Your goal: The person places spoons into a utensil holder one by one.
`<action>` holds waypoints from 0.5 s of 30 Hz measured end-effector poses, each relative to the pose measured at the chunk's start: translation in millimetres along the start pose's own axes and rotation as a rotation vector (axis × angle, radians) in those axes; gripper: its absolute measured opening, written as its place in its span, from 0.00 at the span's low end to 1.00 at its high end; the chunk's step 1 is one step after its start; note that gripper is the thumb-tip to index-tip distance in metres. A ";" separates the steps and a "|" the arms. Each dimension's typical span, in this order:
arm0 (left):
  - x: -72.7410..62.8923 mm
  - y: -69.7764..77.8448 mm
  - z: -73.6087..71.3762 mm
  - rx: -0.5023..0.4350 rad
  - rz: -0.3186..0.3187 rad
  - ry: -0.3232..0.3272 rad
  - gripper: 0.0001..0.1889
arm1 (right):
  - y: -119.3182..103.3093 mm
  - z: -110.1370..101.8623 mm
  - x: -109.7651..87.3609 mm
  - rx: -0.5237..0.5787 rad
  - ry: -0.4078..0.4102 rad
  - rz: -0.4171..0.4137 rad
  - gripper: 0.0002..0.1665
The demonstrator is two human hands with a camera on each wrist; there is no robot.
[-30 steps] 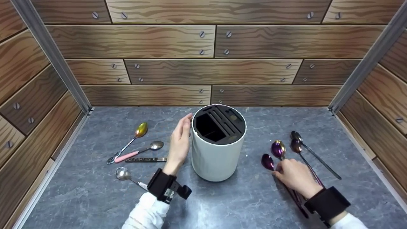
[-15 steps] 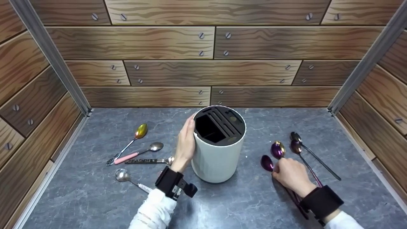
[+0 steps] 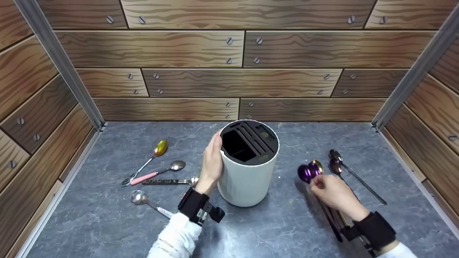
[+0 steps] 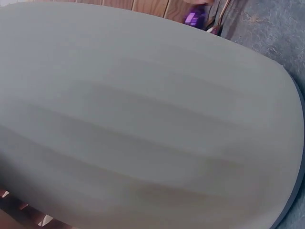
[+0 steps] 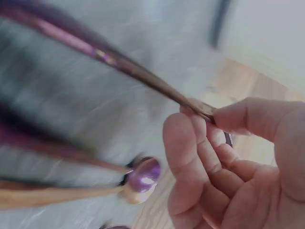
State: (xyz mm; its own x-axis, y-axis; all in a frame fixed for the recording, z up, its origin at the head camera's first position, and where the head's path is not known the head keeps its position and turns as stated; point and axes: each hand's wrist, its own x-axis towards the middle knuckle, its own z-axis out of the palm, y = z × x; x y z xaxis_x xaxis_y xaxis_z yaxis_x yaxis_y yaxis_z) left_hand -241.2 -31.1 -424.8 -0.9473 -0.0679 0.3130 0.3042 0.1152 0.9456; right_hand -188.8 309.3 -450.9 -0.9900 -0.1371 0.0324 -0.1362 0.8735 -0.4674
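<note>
A white cylindrical utensil holder (image 3: 245, 186) with a black slotted top stands upright mid-table; its wall fills most of the left wrist view. Against its left side my left hand (image 3: 211, 163) rests, fingers fairly straight near the rim. My right hand (image 3: 335, 191) pinches a purple spoon (image 3: 304, 174) between thumb and fingertips, just below the bowl. In the right wrist view the spoon's thin handle (image 5: 128, 69) slants up-left from the fingertips, blurred. Beside it lies another purple-gold spoon (image 3: 316, 167), partly hidden by the hand.
A dark spoon (image 3: 360, 181) and a reddish spoon (image 3: 335, 166) lie farther right. Left of the holder are a yellow spoon (image 3: 160, 147), a pink-handled spoon (image 3: 145, 177), black-handled cutlery (image 3: 161, 182) and a silver spoon (image 3: 139, 197). Wood-patterned walls (image 3: 179, 107) enclose the table.
My left hand has moved right to touch the holder's side. My right hand now has the purple spoon raised slightly, its bowl shifted up and right beside the other spoon's bowl.
</note>
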 end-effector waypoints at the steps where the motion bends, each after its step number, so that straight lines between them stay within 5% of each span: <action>1: 0.4 -0.3 0.1 0.000 0.002 0.004 0.28 | -3.1 -4.2 -0.2 0.040 -0.001 -0.007 0.07; 8: -0.1 -0.9 1.7 -0.018 0.009 0.010 0.29 | -30.0 -41.1 -6.9 0.289 0.072 -0.048 0.08; 15: -0.7 -0.5 0.7 -0.032 0.006 0.009 0.29 | -72.7 -74.4 -12.0 0.441 0.324 -0.117 0.03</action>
State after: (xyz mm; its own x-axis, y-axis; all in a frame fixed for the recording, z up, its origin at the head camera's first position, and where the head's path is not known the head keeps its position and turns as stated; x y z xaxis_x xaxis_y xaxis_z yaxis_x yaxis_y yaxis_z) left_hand -240.7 -30.5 -425.5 -0.9444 -0.0767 0.3197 0.3134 0.0838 0.9459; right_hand -169.7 282.2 -351.6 -0.9391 -0.0102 0.3434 -0.2868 0.5736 -0.7673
